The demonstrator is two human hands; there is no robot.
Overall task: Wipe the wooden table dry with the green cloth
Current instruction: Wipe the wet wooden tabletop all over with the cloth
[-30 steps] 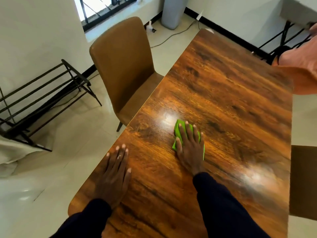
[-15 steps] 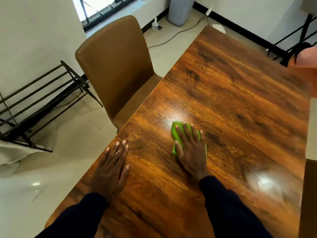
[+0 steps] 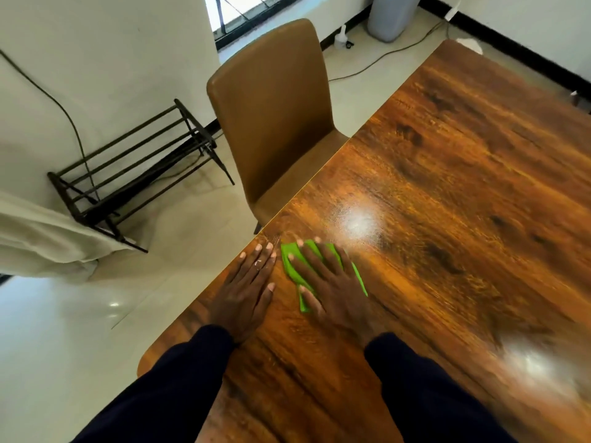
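The wooden table (image 3: 463, 193) fills the right side of the view, glossy with dark grain. A folded green cloth (image 3: 292, 265) lies flat on it close to the left edge. My right hand (image 3: 332, 282) presses on the cloth with straight, spread fingers and covers most of it. My left hand (image 3: 251, 289) rests flat on the bare wood right beside it, near the table's left edge. A pale sheen (image 3: 359, 222) shows on the wood just beyond the cloth.
A tan chair (image 3: 271, 113) is tucked against the table's left edge. A black metal rack (image 3: 137, 174) stands by the wall, with white fabric (image 3: 41, 238) at its left. A grey bin (image 3: 391, 14) and a cable (image 3: 383, 55) lie on the far floor.
My right hand has slid the cloth leftward to sit beside my left hand. The view has swung right to left, and the person at the far right is out of frame.
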